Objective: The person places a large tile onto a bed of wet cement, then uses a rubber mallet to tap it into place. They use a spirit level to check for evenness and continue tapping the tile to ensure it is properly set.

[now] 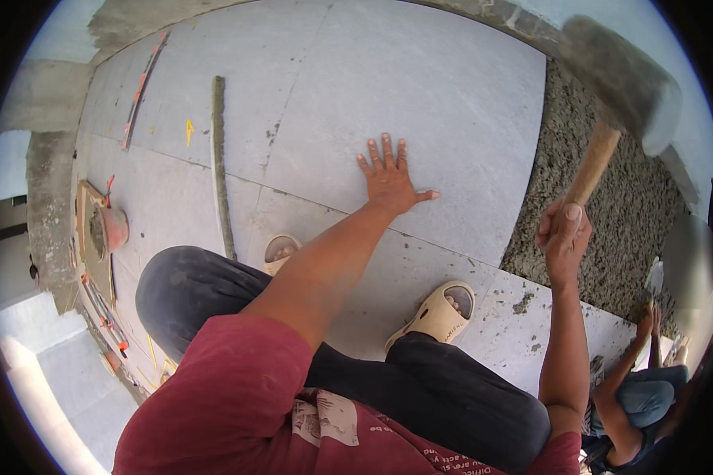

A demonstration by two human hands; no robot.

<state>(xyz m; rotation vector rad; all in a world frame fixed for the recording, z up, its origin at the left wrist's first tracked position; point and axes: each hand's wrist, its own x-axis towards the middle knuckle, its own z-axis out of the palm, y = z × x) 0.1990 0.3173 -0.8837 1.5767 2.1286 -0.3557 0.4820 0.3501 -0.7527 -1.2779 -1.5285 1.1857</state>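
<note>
My left hand lies flat with its fingers spread on a large grey floor tile. In my right hand is the wooden handle of a rubber mallet, my fingers wrapped round its lower end. The mallet's dark, pale-ended head is raised at the upper right, apart from the tile, and slightly blurred. Beyond the tile's right edge spreads rough grey mortar. Both my sandalled feet rest on the neighbouring tiles near me.
Left of my arm lies a long mortar-stained straightedge, with a red-marked level and a yellow clip farther off. A mortar bucket stands at the left. Another person crouches at the lower right, hands near the mortar.
</note>
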